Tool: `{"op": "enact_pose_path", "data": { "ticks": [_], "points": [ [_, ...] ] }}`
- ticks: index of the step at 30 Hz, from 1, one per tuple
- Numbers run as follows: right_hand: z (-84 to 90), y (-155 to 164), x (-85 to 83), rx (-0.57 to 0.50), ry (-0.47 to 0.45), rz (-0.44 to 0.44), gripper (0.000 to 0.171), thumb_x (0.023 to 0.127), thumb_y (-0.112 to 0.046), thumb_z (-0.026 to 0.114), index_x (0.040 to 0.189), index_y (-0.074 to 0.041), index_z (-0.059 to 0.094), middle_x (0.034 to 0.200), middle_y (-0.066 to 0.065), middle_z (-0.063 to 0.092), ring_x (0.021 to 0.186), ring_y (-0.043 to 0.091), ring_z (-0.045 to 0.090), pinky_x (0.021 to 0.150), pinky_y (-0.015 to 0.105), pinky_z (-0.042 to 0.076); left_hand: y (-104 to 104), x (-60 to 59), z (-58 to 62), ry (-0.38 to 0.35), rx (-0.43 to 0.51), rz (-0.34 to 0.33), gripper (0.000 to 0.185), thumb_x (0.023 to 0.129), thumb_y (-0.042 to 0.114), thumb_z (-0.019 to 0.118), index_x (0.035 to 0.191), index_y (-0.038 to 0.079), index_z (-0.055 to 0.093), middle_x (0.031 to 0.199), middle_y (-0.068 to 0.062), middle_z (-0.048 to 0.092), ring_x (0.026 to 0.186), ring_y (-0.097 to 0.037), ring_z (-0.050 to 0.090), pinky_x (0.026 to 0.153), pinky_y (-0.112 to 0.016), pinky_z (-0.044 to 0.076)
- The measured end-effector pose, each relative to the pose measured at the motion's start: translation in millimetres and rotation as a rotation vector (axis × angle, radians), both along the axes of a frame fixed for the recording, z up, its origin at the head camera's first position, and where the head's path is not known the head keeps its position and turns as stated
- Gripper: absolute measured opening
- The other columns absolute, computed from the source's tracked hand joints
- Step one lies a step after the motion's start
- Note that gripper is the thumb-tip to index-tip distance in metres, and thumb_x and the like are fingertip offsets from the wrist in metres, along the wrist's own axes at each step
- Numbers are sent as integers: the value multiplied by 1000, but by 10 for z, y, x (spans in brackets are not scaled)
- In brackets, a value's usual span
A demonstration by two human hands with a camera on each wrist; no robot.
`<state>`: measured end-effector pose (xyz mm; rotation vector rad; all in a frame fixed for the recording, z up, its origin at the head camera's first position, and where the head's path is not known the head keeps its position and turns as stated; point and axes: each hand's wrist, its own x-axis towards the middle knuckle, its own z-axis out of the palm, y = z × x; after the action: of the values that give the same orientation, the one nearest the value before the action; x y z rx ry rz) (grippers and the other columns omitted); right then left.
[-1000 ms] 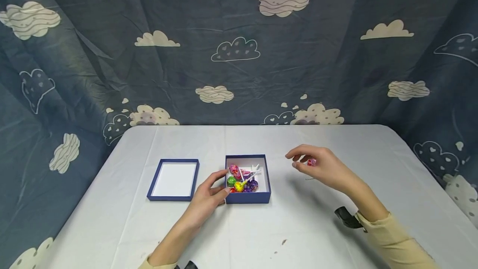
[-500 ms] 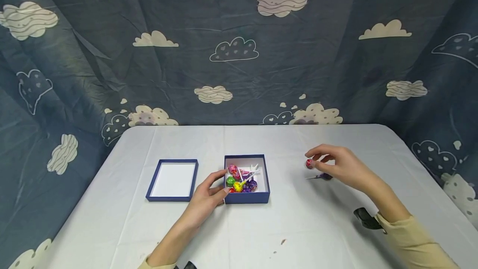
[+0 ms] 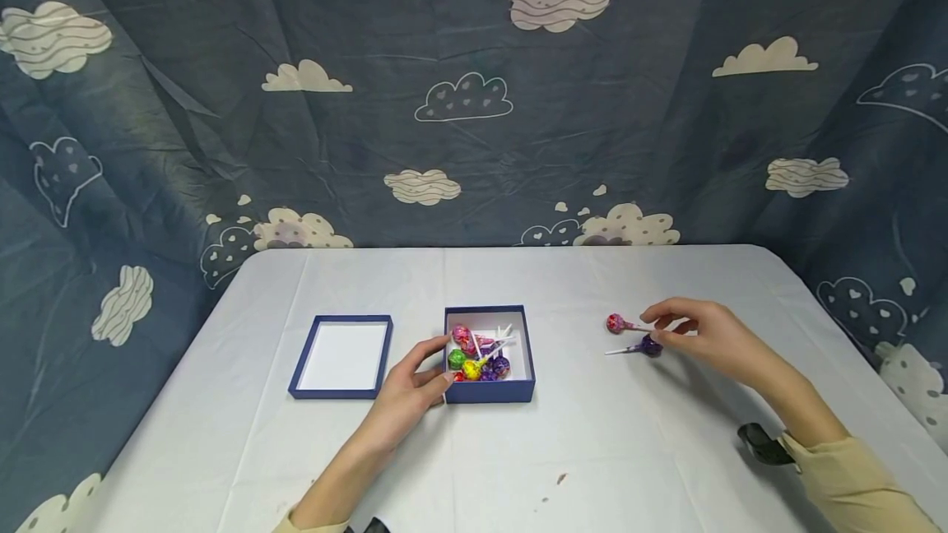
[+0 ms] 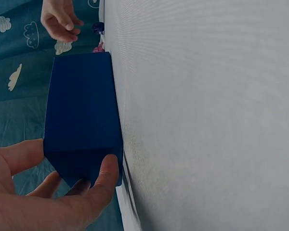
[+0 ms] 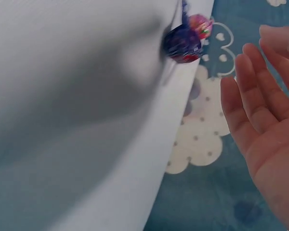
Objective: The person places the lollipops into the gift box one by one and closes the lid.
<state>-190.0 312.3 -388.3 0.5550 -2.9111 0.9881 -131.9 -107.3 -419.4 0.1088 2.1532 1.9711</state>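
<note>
My left hand (image 3: 415, 381) holds the left side of an open blue box (image 3: 491, 392), its fingertips against the wall and rim. Inside the box lie several wrapped lollipops (image 3: 474, 368), pink, green, yellow, red and purple, with white sticks. In the left wrist view the fingers touch the near end of the box (image 4: 82, 106). On the right, a pink lollipop (image 3: 616, 323) and a purple lollipop (image 3: 650, 345) lie on the table. My right hand (image 3: 699, 334) hovers beside them, fingers loosely bent; in the right wrist view it is apart from the purple lollipop (image 5: 183, 44).
A blue-edged box lid (image 3: 344, 356) lies inside up, left of the box. White cloth covers the table (image 3: 563, 434), with small dark specks near the front. A dark curtain (image 3: 370, 146) with cloud prints hangs behind.
My right hand has let go of the pink lollipop beside the purple one and drawn away to the right. The left hand has stayed at the box.
</note>
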Motion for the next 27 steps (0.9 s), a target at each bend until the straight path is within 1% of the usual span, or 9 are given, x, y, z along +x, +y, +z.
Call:
{"op": "enact_pose_path", "data": {
  "ticks": [5, 12, 15, 21, 27],
  "points": [
    [-83, 86, -37, -4, -51, 21, 27, 87, -9, 75, 113, -6, 70, 107, 6, 69, 92, 20, 62, 77, 31, 54, -2, -7, 0, -2, -4, -1, 52, 96, 9, 60, 146, 10, 45, 154, -19, 31, 129, -43, 46, 90, -44, 52],
    [-255, 197, -121, 17, -156, 27, 34, 84, -8, 76, 117, -6, 68, 109, 7, 66, 92, 22, 59, 78, 32, 54, -4, -9, -7, -4, -10, -10, 53, 96, 10, 61, 146, 11, 45, 154, -19, 31, 129, -43, 46, 90, -43, 52],
    [-308, 219, -152, 30, -182, 37, 37, 83, -10, 77, 119, -7, 67, 106, 6, 64, 90, 22, 57, 76, 29, 53, -7, -3, -11, -3, -14, -11, 53, 96, 10, 60, 146, 11, 45, 154, -19, 30, 129, -42, 46, 90, -43, 52],
    [-355, 220, -174, 42, -192, 45, 41, 82, -12, 79, 120, -7, 67, 97, 4, 62, 85, 22, 53, 70, 26, 49, -2, 9, 1, -1, 7, -4, 51, 96, 9, 61, 145, 11, 47, 155, -19, 30, 129, -43, 46, 90, -45, 52],
    [-342, 209, -172, 30, -193, 51, 39, 82, -12, 79, 118, -5, 67, 91, 3, 60, 81, 20, 53, 66, 25, 48, -4, -8, -10, 9, 3, -5, 50, 96, 8, 60, 144, 11, 47, 155, -18, 30, 129, -42, 46, 89, -44, 53]
  ]
}}
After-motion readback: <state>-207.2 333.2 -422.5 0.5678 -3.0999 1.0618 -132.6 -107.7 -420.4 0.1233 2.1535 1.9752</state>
